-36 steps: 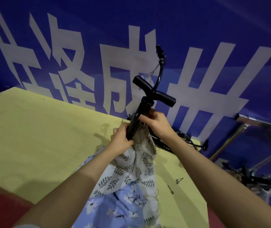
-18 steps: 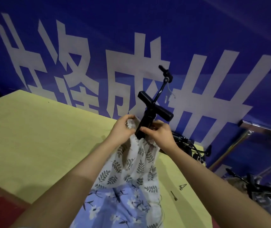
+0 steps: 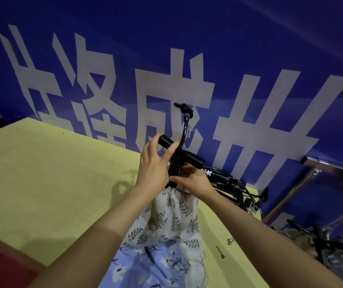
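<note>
The pump (image 3: 193, 161) stands mostly inside the bag (image 3: 172, 221) on the tabletop (image 3: 52, 173), with handle and hose yet to cover; the grip of the left hand (image 3: 154, 169) is apart, and the right hand (image 3: 195, 181) is clamped on the bag's mouth.

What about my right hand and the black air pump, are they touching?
Touching. The head view shows the right hand pinching the black air pump at its barrel, just above the leaf-print bag.

left hand (image 3: 154, 169): bare
right hand (image 3: 195, 181): bare
left forearm (image 3: 104, 231): bare, unsleeved to the lower edge
right forearm (image 3: 260, 235): bare, unsleeved to the lower corner
</note>
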{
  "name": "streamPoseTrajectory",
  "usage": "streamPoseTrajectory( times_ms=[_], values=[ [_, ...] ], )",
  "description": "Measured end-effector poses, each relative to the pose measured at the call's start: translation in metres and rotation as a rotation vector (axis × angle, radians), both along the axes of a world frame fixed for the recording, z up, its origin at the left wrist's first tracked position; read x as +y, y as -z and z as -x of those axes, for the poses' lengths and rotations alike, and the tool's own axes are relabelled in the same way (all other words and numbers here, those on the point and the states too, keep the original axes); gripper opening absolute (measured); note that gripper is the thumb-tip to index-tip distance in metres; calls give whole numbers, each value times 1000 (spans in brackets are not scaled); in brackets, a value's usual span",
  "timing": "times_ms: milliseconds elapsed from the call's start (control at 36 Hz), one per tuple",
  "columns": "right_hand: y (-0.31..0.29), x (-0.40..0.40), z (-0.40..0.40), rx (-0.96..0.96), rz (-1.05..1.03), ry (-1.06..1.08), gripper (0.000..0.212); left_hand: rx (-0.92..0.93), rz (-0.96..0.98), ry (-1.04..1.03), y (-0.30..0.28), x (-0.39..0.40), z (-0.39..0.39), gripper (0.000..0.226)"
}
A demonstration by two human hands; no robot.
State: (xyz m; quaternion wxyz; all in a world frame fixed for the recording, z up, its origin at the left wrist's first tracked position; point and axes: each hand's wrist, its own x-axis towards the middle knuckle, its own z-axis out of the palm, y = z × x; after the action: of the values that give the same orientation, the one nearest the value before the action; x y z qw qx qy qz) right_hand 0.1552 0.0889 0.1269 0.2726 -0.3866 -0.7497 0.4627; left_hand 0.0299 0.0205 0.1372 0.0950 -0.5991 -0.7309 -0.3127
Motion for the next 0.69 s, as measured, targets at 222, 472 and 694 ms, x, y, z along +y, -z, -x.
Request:
streamPoseTrajectory(
  times_ms=[222, 472, 694],
  values=[
    [-7, 9, -20, -64, -16, -181, 36, -136, 12, 66, -13, 0, 5, 56],
    [-42, 28, -21, -9, -338, 92, 32, -263, -45, 167, -19, 4, 0, 66],
    [-74, 23, -7, 247, -247, 264, 37, -185, -99, 93, -25, 9, -3, 39]
  ],
)
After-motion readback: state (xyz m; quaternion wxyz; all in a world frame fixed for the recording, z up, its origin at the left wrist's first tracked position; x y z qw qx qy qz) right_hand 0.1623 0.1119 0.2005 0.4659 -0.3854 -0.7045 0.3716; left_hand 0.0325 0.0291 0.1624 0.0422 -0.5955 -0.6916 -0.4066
